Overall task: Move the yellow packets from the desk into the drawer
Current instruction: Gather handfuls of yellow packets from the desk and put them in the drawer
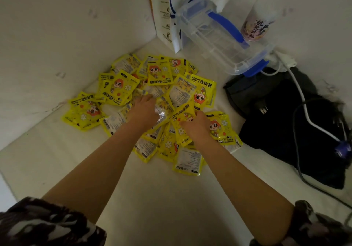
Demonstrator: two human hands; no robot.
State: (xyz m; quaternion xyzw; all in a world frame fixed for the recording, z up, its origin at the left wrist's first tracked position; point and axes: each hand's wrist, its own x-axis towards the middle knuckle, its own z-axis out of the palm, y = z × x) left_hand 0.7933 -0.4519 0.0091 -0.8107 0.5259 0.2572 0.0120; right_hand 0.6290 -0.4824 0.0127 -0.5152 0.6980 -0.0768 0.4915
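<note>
Several yellow hand-warmer packets (122, 87) lie in a loose, overlapping heap on the white desk (162, 188), against the corner of the white walls. My left hand (143, 110) reaches into the middle of the heap, its fingers curled down among the packets there. My right hand (196, 127) lies on the heap's right side, with its fingers curled round the edge of a yellow packet (182, 118). No drawer is in view.
A clear plastic box with blue clips (224, 41) leans at the back, beside a white paper bag (163, 13) and a printed cup (257, 24). A black cloth (282, 123) with a white cable (302, 102) and a black cable lies at the right.
</note>
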